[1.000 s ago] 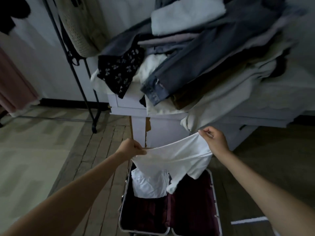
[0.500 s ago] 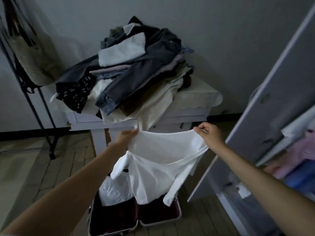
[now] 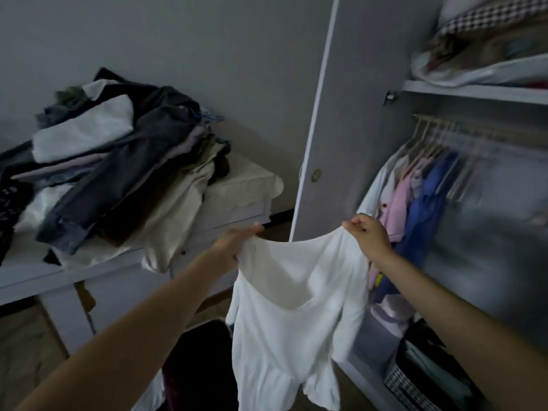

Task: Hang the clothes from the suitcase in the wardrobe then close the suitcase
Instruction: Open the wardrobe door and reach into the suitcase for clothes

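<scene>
Both hands hold a white top up by its shoulders in front of the open wardrobe.

The left hand (image 3: 237, 237) grips one shoulder of the white top (image 3: 290, 327) and the right hand (image 3: 367, 235) pinches the other, so it hangs spread between them. Below it lies the suitcase (image 3: 195, 363), with the wardrobe (image 3: 474, 93) and its hanging clothes (image 3: 421, 203) to the right and a clothes pile (image 3: 118, 161) on the table (image 3: 35, 277) to the left.

Head view dim overall, with a cool grey cast and no visible light source. White shirt (image 3: 284, 321) is the brightest area, without glare. Shadows soft: heavy under the table (image 3: 124, 259) and over the dark suitcase (image 3: 195, 366). Motion blur strong on the right, smearing the wardrobe (image 3: 474, 203) rail and hangers. Wardrobe door (image 3: 341, 114) edge leans, showing wide-angle distortion. Fine detail soft throughout
</scene>
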